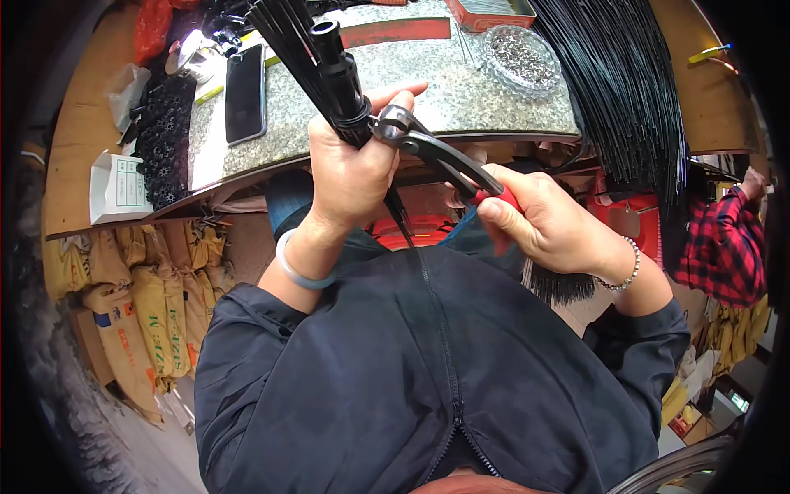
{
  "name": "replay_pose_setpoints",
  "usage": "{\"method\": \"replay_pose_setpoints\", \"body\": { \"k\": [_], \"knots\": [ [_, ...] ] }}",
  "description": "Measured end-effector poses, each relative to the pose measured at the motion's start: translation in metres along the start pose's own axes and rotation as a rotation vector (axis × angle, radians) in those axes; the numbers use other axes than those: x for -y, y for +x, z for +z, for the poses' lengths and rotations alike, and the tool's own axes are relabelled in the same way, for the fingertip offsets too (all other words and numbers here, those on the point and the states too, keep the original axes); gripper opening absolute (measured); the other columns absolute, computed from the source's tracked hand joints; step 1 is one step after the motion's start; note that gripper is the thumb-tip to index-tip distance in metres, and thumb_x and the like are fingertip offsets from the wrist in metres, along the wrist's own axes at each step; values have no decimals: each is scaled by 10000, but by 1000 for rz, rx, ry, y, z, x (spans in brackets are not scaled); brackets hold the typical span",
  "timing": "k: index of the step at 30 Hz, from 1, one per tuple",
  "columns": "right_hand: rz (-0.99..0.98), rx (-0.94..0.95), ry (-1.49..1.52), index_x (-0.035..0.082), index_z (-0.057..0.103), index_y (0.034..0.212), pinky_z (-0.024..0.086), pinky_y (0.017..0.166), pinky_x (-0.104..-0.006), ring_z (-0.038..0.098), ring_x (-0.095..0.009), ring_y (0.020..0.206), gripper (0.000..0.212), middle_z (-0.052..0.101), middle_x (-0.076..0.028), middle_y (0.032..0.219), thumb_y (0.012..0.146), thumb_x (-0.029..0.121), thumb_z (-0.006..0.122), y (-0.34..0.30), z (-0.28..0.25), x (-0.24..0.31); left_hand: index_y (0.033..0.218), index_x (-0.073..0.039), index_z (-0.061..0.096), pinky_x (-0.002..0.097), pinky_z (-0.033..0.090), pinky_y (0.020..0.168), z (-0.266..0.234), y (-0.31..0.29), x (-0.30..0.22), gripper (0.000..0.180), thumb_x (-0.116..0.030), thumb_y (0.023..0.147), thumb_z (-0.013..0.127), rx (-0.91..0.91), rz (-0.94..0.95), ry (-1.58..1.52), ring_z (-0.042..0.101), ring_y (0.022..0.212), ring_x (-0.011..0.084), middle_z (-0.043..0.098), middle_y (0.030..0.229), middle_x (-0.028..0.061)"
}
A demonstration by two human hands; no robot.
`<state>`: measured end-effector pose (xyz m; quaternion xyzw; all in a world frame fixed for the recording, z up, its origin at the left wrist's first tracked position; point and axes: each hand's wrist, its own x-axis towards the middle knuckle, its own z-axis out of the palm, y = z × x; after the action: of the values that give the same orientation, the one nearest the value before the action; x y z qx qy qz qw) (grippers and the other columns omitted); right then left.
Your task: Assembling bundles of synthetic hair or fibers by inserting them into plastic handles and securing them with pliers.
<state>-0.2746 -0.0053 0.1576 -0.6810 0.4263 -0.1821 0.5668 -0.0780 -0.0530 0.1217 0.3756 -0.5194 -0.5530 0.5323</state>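
My left hand [352, 169] is wrapped round a black umbrella frame [344, 86], a hollow-ended tube with a bundle of thin dark ribs beside it. The frame tilts up and to the left over the worktable's front edge. My right hand [535, 216] grips pliers [440, 156] with red on the handles. Their metal jaws meet the frame's collar right by my left thumb; whether they pinch a wire there is too small to tell. Thin dark rods hang below my left fist toward my lap.
On the speckled tabletop [288, 156] lie a phone [246, 95], a glass dish [518, 62] of small metal parts and a red strip [395, 31]. Black ribs [617, 82] drape off the right edge. Black plastic parts [164, 140] and a white box [119, 188] sit left. Another person's plaid sleeve [724, 247] shows far right.
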Motion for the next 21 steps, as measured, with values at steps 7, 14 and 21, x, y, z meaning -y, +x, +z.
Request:
{"method": "replay_pose_setpoints", "body": {
  "k": [7,14,21],
  "knots": [
    [118,-19,-243,0,465,874,335,448,-283,379,-127,439,246,409,-47,518,942,237,474,-8,-15,24,996,41,644,177,243,392,-4,3,6,199,-108,879,583,33,236,278,357,420,-2,433,515,-72],
    [-65,-94,-272,-16,462,968,397,587,-295,457,-198,591,262,494,-120,661,925,240,499,15,-13,14,1108,57,576,169,270,395,-30,8,-4,243,-56,901,518,59,260,248,369,428,1,466,568,-58],
    [-3,-624,-1085,46,474,1146,476,651,-402,568,-302,801,402,509,-132,891,818,240,602,51,-16,-71,1080,49,596,179,299,351,-31,15,-18,227,-38,880,534,-53,184,-160,394,367,26,478,538,-39]
  ]
}}
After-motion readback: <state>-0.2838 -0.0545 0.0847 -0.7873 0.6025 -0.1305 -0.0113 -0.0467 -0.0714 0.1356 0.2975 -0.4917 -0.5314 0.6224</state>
